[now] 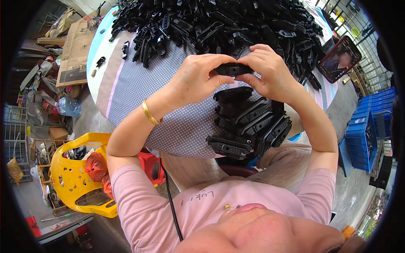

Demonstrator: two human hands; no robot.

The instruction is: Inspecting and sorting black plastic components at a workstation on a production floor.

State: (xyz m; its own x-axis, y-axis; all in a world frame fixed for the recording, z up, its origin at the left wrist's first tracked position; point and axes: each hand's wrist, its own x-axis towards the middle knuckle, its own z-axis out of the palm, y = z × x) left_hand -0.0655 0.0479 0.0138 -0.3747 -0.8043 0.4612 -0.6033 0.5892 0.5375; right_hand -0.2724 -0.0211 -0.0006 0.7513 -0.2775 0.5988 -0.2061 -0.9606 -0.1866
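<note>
Between both hands I hold a small black plastic part (pixel 231 69), long and narrow with a hole in its side. My left hand (pixel 198 76) grips its left end between thumb and fingers, and my right hand (pixel 268 71) pinches its right end. Just below my hands, at the near edge of the table, lies a small stack of similar black plastic parts (pixel 249 120), several with a round hole showing. Beyond my hands a large heap of black plastic pieces (pixel 219 25) covers the far side of the table.
The round table has a dotted cloth (pixel 168 122). A phone (pixel 339 59) stands at its right edge. To the left are a yellow chair (pixel 71 168) with red bags (pixel 96 166), a cardboard box (pixel 76 50) and a water bottle (pixel 69 107). Blue crates (pixel 358 139) stand at right.
</note>
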